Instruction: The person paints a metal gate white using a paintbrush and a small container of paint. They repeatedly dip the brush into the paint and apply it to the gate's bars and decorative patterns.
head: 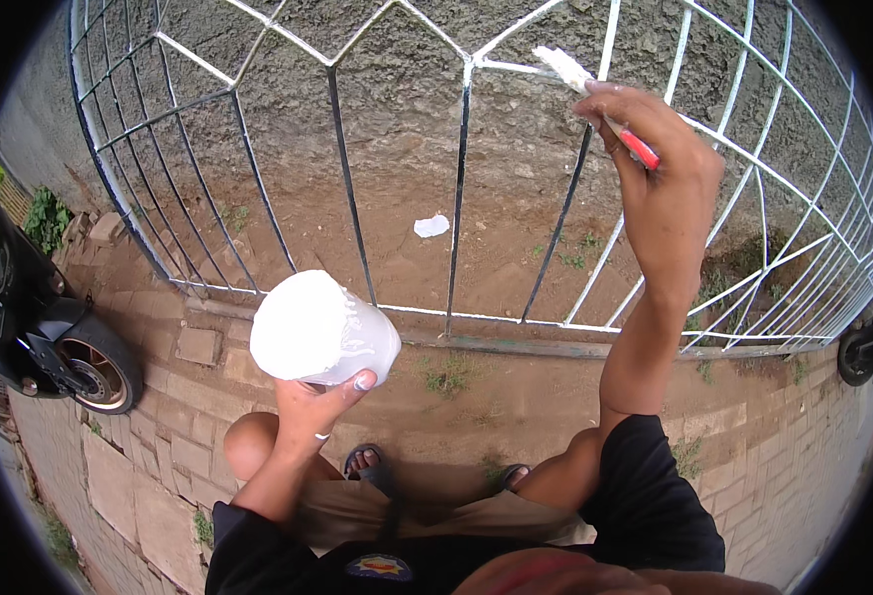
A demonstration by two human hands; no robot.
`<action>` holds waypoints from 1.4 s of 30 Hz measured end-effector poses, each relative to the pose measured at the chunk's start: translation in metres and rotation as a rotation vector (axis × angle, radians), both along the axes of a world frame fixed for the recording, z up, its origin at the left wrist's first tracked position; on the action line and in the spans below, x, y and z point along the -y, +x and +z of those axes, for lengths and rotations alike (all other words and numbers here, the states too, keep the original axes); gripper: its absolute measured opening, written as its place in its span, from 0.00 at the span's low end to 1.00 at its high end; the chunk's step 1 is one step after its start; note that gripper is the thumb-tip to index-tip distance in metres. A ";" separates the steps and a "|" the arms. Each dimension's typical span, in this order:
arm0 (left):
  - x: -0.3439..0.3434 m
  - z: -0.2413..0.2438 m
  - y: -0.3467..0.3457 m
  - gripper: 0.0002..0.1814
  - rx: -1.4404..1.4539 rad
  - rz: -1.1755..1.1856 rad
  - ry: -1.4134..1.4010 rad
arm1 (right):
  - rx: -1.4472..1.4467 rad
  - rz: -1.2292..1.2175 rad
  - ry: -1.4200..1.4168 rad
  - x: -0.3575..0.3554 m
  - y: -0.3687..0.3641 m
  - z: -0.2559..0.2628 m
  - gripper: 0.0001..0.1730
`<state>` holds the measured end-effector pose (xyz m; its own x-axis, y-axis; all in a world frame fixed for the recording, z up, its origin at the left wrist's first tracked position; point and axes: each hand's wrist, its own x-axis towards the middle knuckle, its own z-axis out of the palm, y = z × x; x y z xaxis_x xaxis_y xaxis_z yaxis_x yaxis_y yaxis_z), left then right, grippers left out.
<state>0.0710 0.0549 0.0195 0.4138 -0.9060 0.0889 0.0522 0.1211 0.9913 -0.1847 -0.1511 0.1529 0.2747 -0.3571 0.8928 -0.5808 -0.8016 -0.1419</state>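
Note:
My left hand [317, 409] grips a translucent plastic tub [377, 342] from below; white paint [299, 327] shows across its top and streaks its side. At the upper right, my right hand [652, 141] is closed around a paintbrush with a red handle [639, 149]. Its bristles [564, 68] are coated white and lie at or very near a bar of the metal fence [468, 111]; actual contact is hard to tell. White covers the fence's zigzag top bars and the bars at right, while several upright bars in the middle and left look black over much of their length.
A rough wall [407, 111] stands behind the fence. On the soil between them lies a white scrap [431, 226]. A motorcycle's wheel [98, 368] is at the left, and another wheel [859, 355] at the far right. Brick paving [176, 439] runs along the fence.

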 end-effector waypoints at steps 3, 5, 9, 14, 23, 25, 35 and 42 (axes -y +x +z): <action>0.003 -0.001 0.001 0.40 -0.014 -0.025 0.017 | -0.168 0.113 -0.073 0.001 0.040 -0.016 0.12; 0.004 0.002 -0.002 0.40 -0.050 -0.017 -0.001 | -0.234 0.240 0.001 0.002 0.060 -0.029 0.13; -0.011 -0.003 0.008 0.43 -0.018 0.024 0.023 | -0.137 0.312 0.053 -0.002 0.056 -0.025 0.13; -0.018 -0.006 0.018 0.46 -0.022 0.079 -0.028 | 0.017 -0.010 -0.041 0.011 -0.004 -0.001 0.12; -0.017 -0.009 0.012 0.51 -0.016 0.057 -0.094 | -0.078 -0.037 -0.090 0.003 0.076 -0.030 0.04; -0.018 -0.013 0.015 0.50 0.075 0.084 -0.010 | -0.153 -0.084 0.002 -0.005 0.082 -0.032 0.06; -0.004 -0.009 0.034 0.48 0.275 0.216 -0.274 | 0.323 0.384 -0.165 0.002 0.067 -0.027 0.03; 0.005 -0.009 0.036 0.48 0.314 0.268 -0.360 | 0.031 0.033 0.073 -0.006 0.084 -0.039 0.08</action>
<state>0.1069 0.0496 0.0109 0.5296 -0.6622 0.5301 -0.3189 0.4236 0.8478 -0.1012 -0.1452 0.1143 0.2603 -0.4126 0.8729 -0.5483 -0.8073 -0.2181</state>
